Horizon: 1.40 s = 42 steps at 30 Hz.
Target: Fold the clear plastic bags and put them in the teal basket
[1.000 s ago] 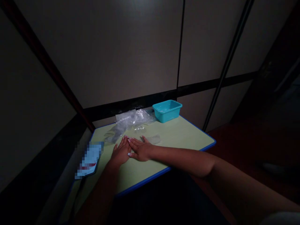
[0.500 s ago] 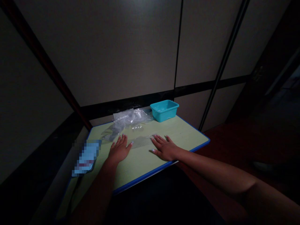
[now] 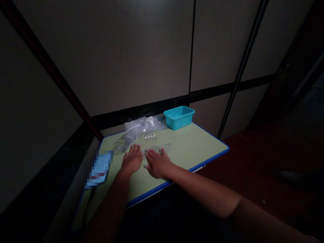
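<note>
A flat, clear plastic bag (image 3: pixel 166 147) lies on the pale green table (image 3: pixel 199 145), partly hidden under my hands. My left hand (image 3: pixel 132 160) rests flat at the bag's left end, fingers stretched out. Close beside it, my right hand (image 3: pixel 158 163) lies palm down over the bag with its fingers spread and the thumb apart. Neither hand grips anything. Just beyond the hands, a heap of crumpled clear plastic bags (image 3: pixel 138 130) spreads toward the back edge.
A turquoise plastic basket (image 3: pixel 179 119) stands at the table's back edge, right of the heap. On the left lies a blurred-out phone-like object (image 3: pixel 99 168) with a dark strap. Cabinet panels (image 3: pixel 141 60) rise behind the table, which has a blue rim.
My right hand has slid left along the bag toward my left hand, uncovering the bag's right end. My left hand stays in about the same place. The view has shifted slightly.
</note>
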Each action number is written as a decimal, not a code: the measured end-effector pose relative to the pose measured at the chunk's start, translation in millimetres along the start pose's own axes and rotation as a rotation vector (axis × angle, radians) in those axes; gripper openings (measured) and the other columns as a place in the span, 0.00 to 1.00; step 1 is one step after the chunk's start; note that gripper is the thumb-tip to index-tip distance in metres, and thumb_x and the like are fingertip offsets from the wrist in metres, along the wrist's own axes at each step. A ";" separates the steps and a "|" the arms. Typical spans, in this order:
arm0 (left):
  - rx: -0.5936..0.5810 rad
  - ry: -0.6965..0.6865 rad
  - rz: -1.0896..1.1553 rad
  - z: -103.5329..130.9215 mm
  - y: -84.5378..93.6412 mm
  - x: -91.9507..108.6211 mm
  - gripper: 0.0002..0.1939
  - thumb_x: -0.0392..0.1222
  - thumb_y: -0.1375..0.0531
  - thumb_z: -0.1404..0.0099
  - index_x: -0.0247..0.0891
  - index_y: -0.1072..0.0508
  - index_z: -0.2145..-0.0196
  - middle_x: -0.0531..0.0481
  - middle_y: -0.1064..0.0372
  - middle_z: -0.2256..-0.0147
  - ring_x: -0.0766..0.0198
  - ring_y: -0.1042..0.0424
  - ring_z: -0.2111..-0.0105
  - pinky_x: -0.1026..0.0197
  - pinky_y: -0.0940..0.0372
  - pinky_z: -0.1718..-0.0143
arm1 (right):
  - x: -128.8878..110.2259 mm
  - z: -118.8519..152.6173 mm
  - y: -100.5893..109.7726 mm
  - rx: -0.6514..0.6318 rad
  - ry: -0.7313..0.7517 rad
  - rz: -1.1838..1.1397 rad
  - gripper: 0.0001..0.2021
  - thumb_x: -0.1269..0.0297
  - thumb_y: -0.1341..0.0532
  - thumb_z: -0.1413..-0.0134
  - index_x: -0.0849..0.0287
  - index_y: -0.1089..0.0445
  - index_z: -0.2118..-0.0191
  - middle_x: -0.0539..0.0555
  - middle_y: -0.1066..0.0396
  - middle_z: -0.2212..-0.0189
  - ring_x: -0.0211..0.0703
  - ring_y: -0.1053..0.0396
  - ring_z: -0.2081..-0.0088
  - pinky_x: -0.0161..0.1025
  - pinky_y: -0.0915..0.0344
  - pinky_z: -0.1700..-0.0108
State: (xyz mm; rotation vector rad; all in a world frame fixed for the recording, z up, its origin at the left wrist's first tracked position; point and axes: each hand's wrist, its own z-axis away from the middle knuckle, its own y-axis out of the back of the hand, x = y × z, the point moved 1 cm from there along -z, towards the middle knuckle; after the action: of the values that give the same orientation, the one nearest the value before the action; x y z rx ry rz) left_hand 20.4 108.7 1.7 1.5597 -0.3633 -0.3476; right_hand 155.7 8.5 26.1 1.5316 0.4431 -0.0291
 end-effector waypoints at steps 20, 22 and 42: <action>0.156 -0.030 -0.024 16.1 11.7 17.3 0.28 0.53 0.57 0.32 0.43 0.46 0.38 0.42 0.65 0.34 0.52 0.70 0.35 0.34 0.64 0.42 | 55.4 66.5 14.1 0.034 -0.353 0.056 0.34 0.49 0.62 0.39 0.66 0.59 0.34 0.60 0.62 0.35 0.50 0.64 0.34 0.62 0.72 0.39; 0.089 -0.159 0.018 17.2 11.3 19.7 0.26 0.53 0.57 0.31 0.49 0.46 0.38 0.47 0.66 0.34 0.54 0.70 0.35 0.36 0.62 0.41 | 56.1 67.2 14.1 0.032 -0.344 0.062 0.34 0.50 0.61 0.39 0.67 0.59 0.34 0.60 0.62 0.35 0.49 0.64 0.34 0.60 0.72 0.38; 0.009 -0.194 0.102 15.6 9.0 15.3 0.27 0.54 0.61 0.30 0.45 0.51 0.36 0.49 0.60 0.35 0.60 0.61 0.35 0.43 0.61 0.39 | 68.8 46.7 18.1 -0.039 -0.072 0.051 0.35 0.44 0.64 0.39 0.60 0.63 0.33 0.58 0.65 0.34 0.47 0.66 0.34 0.59 0.70 0.38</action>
State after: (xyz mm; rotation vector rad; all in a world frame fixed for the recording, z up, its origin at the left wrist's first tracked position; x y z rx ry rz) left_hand 27.2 87.8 10.4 1.5139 -0.5945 -0.4193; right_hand 236.4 -18.0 21.9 1.4978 0.3455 -0.0353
